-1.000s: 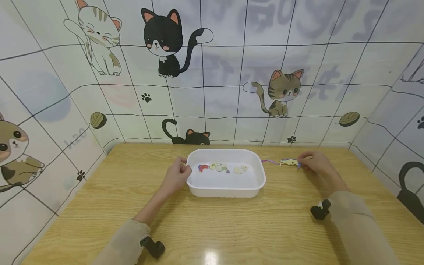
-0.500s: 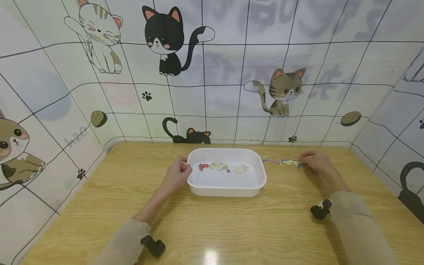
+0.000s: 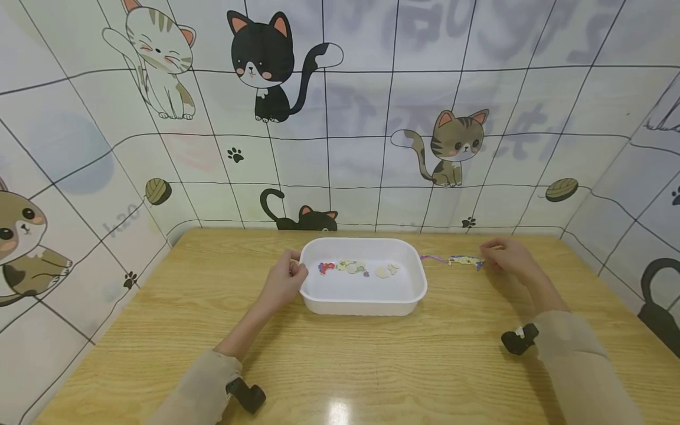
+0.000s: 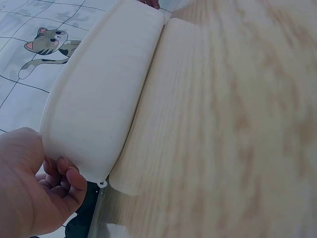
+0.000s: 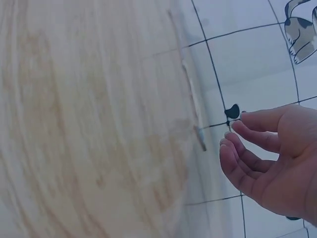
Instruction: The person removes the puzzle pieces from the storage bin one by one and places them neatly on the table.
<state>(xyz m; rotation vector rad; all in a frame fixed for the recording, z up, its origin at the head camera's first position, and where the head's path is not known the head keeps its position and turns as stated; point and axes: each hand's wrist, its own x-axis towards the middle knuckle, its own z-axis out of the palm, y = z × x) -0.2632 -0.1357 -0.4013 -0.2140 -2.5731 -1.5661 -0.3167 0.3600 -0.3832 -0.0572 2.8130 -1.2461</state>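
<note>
In the head view a white plastic tub [image 3: 363,308] stands near the back of the table. My left hand [image 3: 285,275] grips its left rim; the left wrist view shows the curled fingers [image 4: 62,178] at the tub's end wall. To the right of the tub lies a flat cream-and-blue cut-out [image 3: 465,261], with a thin pink-purple strip [image 3: 434,258] between it and the tub. My right hand [image 3: 509,258] is just beyond the cut-out's right end. The right wrist view shows its fingers [image 5: 247,156] loosely bent, holding nothing.
Inside the tub lie several small flat pieces, among them a red-and-blue one [image 3: 326,268] and pale ones [image 3: 382,272]. The wooden table [image 3: 340,360] meets a cloth wall [image 3: 361,171] printed with cats right behind the tub.
My right hand has released the cut-out's right end and drawn slightly back from it. The left hand and the tub have stayed in place.
</note>
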